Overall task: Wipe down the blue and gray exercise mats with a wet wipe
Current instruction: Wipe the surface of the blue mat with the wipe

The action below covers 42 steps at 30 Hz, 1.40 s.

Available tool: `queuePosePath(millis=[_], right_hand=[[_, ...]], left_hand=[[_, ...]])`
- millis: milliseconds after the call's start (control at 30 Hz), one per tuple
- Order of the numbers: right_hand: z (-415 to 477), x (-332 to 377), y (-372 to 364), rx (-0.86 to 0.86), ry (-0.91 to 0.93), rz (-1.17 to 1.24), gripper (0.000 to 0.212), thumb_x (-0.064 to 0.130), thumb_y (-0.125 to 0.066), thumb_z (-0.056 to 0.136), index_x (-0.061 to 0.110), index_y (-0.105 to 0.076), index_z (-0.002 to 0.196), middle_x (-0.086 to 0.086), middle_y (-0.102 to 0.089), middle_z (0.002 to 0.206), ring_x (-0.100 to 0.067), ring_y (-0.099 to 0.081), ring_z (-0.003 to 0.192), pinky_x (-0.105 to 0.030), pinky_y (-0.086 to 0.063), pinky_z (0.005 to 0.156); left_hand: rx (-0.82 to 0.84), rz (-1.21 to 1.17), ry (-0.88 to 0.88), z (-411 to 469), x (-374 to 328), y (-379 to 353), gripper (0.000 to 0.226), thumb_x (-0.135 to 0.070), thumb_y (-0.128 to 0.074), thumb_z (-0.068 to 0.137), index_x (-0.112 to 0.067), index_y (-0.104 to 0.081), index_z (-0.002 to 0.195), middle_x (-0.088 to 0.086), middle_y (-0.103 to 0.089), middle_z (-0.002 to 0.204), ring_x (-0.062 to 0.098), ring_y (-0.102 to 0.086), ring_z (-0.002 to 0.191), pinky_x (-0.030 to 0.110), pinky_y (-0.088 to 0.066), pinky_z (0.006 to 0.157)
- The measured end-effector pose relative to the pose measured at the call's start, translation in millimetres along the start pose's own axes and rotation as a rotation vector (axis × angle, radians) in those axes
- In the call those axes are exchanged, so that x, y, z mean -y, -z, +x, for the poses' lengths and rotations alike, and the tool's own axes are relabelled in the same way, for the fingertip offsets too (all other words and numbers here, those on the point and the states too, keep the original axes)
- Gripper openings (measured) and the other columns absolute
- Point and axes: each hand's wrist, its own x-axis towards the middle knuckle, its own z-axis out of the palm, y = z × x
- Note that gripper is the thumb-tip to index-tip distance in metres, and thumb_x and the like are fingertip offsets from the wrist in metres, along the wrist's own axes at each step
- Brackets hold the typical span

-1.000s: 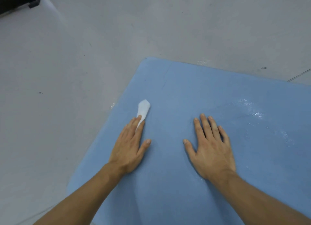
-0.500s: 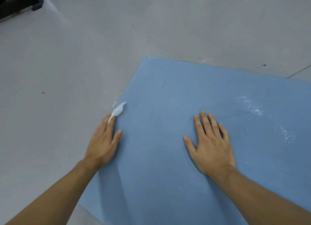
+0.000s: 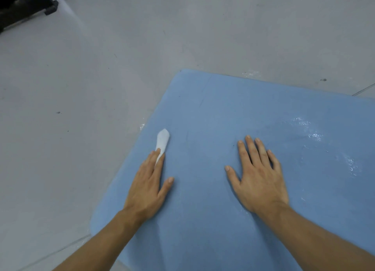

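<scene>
A blue exercise mat (image 3: 253,112) lies on the grey floor and fills the lower right of the view. My left hand (image 3: 148,187) lies flat on the mat near its left edge, straight fingers pressing a folded white wet wipe (image 3: 163,140) that sticks out past the fingertips. My right hand (image 3: 257,175) rests flat on the mat to the right, fingers spread, holding nothing. Wet shiny streaks (image 3: 312,132) show on the mat's right part. No gray mat is in view.
Bare grey floor (image 3: 81,108) surrounds the mat on the left and far side. A black piece of equipment (image 3: 22,4) stands at the top left corner. A thin dark line (image 3: 363,91) crosses the floor at the right edge.
My left hand slid the wipe left to the mat's edge half a second ago, then back right onto the mat. My right hand stayed in place.
</scene>
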Motion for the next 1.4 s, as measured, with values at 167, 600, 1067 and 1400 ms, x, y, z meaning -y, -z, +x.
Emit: queuePosePath(millis=[167, 600, 1067, 1400], right_hand=[[0, 0, -1, -0.012, -0.006, 0.003, 0.080, 0.063, -0.016, 0.099, 0.019, -0.018, 0.166, 0.000, -0.007, 0.174, -0.018, 0.000, 0.160, -0.041, -0.006, 0.128], [0, -2, -3, -0.017, -0.005, -0.006, 0.080, 0.064, -0.016, 0.099, 0.020, -0.017, 0.166, 0.000, -0.008, 0.174, -0.018, -0.001, 0.160, -0.041, -0.006, 0.128], [0, -1, -2, 0.001, -0.004, -0.009, 0.080, 0.065, -0.014, 0.099, 0.020, -0.015, 0.166, 0.000, -0.005, 0.174, -0.017, 0.002, 0.160, -0.041, -0.005, 0.128], [-1, -1, -2, 0.029, 0.004, -0.011, 0.080, 0.065, -0.008, 0.100, 0.020, -0.007, 0.167, 0.001, 0.001, 0.174, -0.017, 0.007, 0.160, -0.041, -0.003, 0.129]], left_hand=[[0.065, 0.026, -0.162, -26, -27, -8, 0.073, -0.064, -0.022, 0.106, -0.023, -0.012, 0.166, -0.005, -0.003, 0.174, 0.012, -0.002, 0.160, 0.039, -0.010, 0.128], [0.039, 0.109, -0.010, 8, -29, -8, 0.074, -0.069, -0.010, 0.100, -0.035, 0.000, 0.165, -0.014, 0.004, 0.173, 0.005, 0.010, 0.158, 0.035, 0.006, 0.128], [-0.076, -0.098, 0.250, -12, 23, 15, 0.076, -0.057, -0.039, 0.105, -0.032, -0.002, 0.166, -0.002, -0.016, 0.172, 0.022, -0.014, 0.158, 0.048, -0.020, 0.127], [0.033, 0.064, -0.020, -21, -30, -12, 0.083, -0.074, -0.012, 0.101, -0.023, -0.001, 0.166, -0.021, 0.019, 0.169, 0.006, 0.014, 0.158, 0.028, 0.008, 0.127]])
